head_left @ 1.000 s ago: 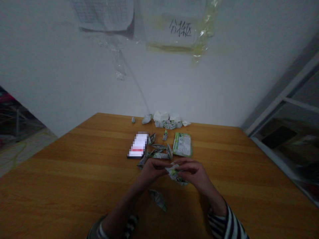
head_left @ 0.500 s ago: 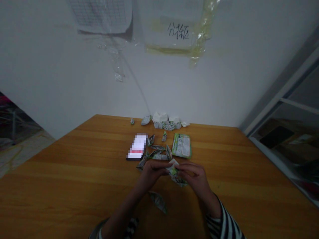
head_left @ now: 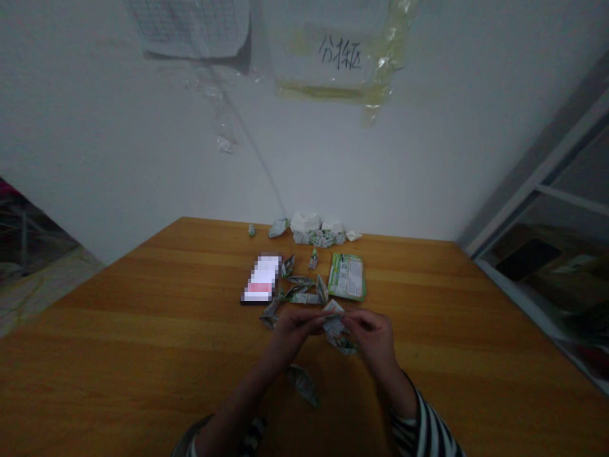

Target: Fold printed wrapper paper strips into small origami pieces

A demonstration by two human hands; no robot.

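Between my hands is a folded piece of printed paper (head_left: 334, 325), white with green patches. My left hand (head_left: 297, 327) pinches its left edge between thumb and fingers. On the opposite edge, my right hand (head_left: 372, 327) pinches it too. Just beyond my left hand lie several folded printed paper pieces (head_left: 304, 297) in a loose cluster. Closer to me, another folded paper piece (head_left: 303, 385) rests on the wooden table (head_left: 143, 355). A stack of green and white printed sheets (head_left: 347, 277) lies beyond my right hand.
A phone (head_left: 261, 279) with a blurred bright screen lies left of the paper cluster. Along the wall stand white crumpled tissue (head_left: 305, 222) and folded paper shapes (head_left: 320, 238). Taped sheets hang on the wall; a metal-framed shelf (head_left: 542, 197) is at the right.
The paper in my hands has turned or been bent slightly, now showing more printed text and less green. Both hands keep their pinch. The view has shifted a little.
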